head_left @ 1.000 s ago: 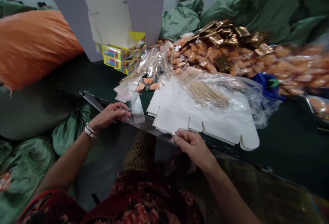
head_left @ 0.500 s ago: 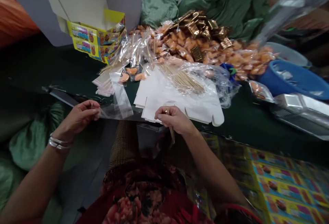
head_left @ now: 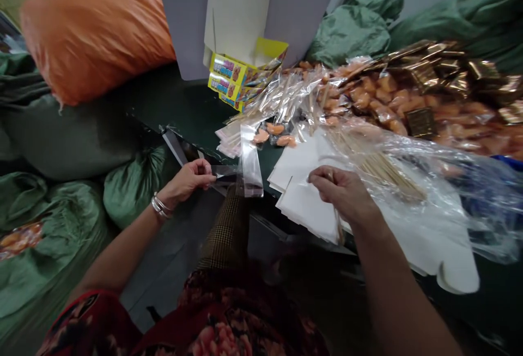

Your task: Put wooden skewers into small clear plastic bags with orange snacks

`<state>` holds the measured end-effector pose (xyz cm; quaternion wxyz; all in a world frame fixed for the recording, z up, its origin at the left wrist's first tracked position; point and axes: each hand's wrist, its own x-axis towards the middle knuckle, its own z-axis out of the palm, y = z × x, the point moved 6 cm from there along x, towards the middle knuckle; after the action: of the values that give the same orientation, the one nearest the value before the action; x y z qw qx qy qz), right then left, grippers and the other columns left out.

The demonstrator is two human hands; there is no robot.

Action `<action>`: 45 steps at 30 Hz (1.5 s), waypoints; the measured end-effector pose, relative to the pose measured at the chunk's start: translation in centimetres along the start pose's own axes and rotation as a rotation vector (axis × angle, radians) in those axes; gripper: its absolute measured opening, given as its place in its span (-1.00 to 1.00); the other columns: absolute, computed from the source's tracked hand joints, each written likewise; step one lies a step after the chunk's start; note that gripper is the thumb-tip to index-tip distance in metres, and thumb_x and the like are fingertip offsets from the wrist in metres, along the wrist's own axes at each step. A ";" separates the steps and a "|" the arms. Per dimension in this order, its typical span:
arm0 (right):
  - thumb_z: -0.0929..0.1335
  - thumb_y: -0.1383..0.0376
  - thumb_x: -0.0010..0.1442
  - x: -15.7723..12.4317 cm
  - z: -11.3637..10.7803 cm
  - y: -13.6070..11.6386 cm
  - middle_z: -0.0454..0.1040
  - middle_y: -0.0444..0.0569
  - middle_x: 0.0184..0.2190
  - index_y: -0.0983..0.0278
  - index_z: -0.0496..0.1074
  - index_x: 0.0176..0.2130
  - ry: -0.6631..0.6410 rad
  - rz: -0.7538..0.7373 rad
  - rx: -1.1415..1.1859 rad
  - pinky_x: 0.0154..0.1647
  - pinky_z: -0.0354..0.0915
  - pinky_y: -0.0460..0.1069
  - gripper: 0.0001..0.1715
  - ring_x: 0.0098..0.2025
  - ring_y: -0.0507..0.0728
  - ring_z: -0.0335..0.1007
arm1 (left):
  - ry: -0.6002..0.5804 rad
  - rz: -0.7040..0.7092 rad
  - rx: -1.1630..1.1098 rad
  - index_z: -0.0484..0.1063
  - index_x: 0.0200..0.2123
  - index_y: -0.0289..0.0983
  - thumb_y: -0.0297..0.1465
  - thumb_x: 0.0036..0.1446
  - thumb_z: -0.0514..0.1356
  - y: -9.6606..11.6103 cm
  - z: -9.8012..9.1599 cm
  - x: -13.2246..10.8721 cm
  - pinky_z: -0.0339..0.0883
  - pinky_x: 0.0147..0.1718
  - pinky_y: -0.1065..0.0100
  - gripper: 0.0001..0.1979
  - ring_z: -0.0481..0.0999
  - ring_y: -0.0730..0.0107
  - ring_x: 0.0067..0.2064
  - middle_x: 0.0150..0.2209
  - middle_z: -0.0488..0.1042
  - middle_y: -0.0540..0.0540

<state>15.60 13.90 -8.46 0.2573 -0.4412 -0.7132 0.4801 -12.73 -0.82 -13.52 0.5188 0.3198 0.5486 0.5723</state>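
Two grips: left hand [head_left: 190, 179] pinches one clear sleeve [head_left: 227, 173], right hand [head_left: 343, 192] holds one wooden stick [head_left: 338, 228] over white carton blanks [head_left: 304, 209]; yellow boxes [head_left: 235, 75] at 12 o'clock.

box stack [head_left: 241, 75] behind sleeve pile [head_left: 232, 140] | flat cartons [head_left: 310, 198] right | skewers [head_left: 379, 170] on cartons

yellow boxes [head_left: 231, 74]: colourful print on the sides, way too blurry to read
gold packets [head_left: 420, 121]: shiny, nothing legible either
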 end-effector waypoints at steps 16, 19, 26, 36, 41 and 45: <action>0.21 0.40 0.17 16.9 8.9 -7.9 0.51 0.12 -0.30 0.43 0.47 -0.28 -0.111 -0.389 -1.026 -0.33 0.16 -0.08 -0.73 -0.25 0.14 0.39 | 0.113 -0.070 -0.105 0.28 -0.50 -0.27 -0.24 -0.08 0.31 -6.4 5.2 -0.8 0.32 -0.44 0.41 -0.71 0.43 0.45 -0.47 -0.53 0.44 -0.01; 0.21 0.44 0.16 18.6 11.1 -6.8 0.52 0.19 -0.22 0.47 0.48 -0.20 -0.212 -0.413 -1.086 -0.24 0.21 -0.05 -0.70 -0.16 0.20 0.43 | -0.044 -0.097 0.157 0.35 -0.49 -0.25 -0.18 -0.01 0.25 -6.2 7.1 -1.6 0.30 -0.44 0.38 -0.74 0.44 0.37 -0.45 -0.52 0.46 -0.04; 0.21 0.38 0.24 19.9 12.1 -4.5 0.50 0.27 -0.14 0.50 0.46 -0.07 -0.349 -0.446 -1.137 -0.12 0.25 0.03 -0.64 -0.04 0.28 0.40 | 0.173 0.468 1.008 0.48 -0.26 -0.17 -0.30 0.20 0.10 5.6 4.3 -0.4 0.28 -0.22 0.30 -0.83 0.46 0.25 -0.26 -0.29 0.53 -0.06; 0.26 0.33 0.20 18.7 8.2 -5.0 0.53 0.13 -0.14 0.37 0.50 -0.13 -0.358 -0.450 -1.184 -0.16 0.24 -0.05 -0.69 -0.09 0.21 0.43 | -0.096 0.631 1.487 0.45 -0.13 -0.35 -0.35 0.24 0.07 -0.3 9.2 11.7 0.18 -0.02 0.07 -0.75 0.34 0.06 -0.04 -0.09 0.48 -0.26; 0.25 0.38 0.20 16.1 8.0 -3.5 0.53 0.17 -0.17 0.37 0.51 -0.18 -0.336 -0.397 -1.192 -0.19 0.25 -0.03 -0.72 -0.11 0.22 0.45 | -0.068 0.617 1.530 0.45 -0.12 -0.32 -0.35 0.25 0.07 0.0 9.0 11.1 0.20 -0.07 0.12 -0.76 0.34 0.10 -0.07 -0.10 0.49 -0.21; 0.20 0.38 0.23 14.9 7.3 -3.3 0.51 0.24 -0.15 0.42 0.50 -0.15 -0.237 -0.351 -1.174 -0.18 0.25 0.00 -0.67 -0.07 0.26 0.43 | -0.077 0.577 1.431 0.45 -0.17 -0.31 -0.39 0.22 0.08 0.6 9.0 11.4 0.19 -0.07 0.15 -0.80 0.36 0.15 -0.12 -0.15 0.50 -0.20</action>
<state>1.45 23.10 -9.28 -0.0338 -0.3291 -0.9437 0.0042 -7.39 12.71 -13.56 0.0346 0.7272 0.6616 0.1793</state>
